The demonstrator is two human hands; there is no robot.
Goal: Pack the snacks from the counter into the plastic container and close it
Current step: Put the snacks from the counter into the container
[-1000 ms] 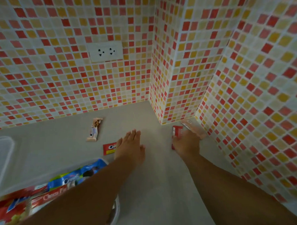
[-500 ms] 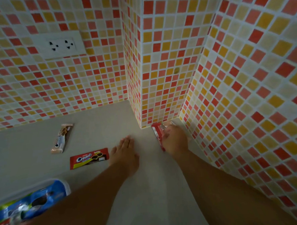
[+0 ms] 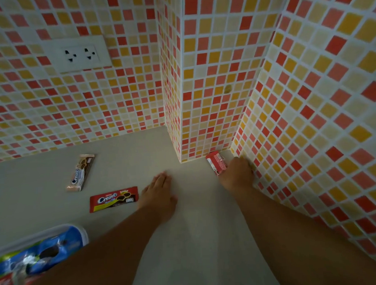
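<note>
In the corner by the tiled wall, the right hand (image 3: pixel 236 174) is closing on a small red packet (image 3: pixel 216 162), apparently pinching it. The left hand (image 3: pixel 158 192) is lying flat, holding nothing. The plastic container (image 3: pixel 79 230) is already holding snacks, while a red Cream-O pack (image 3: pixel 113 198) and a brown Cream-O pack (image 3: pixel 81 172) are waiting on the counter (image 3: pixel 187 239).

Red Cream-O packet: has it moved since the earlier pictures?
No. The red Cream-O packet lies at the same spot, left of the foot of the tiled pillar.

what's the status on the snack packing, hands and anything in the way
Left hand flat on counter. Right hand on red packet in tiled corner. Two Creamo packets unpacked. Nothing blocking.
</note>
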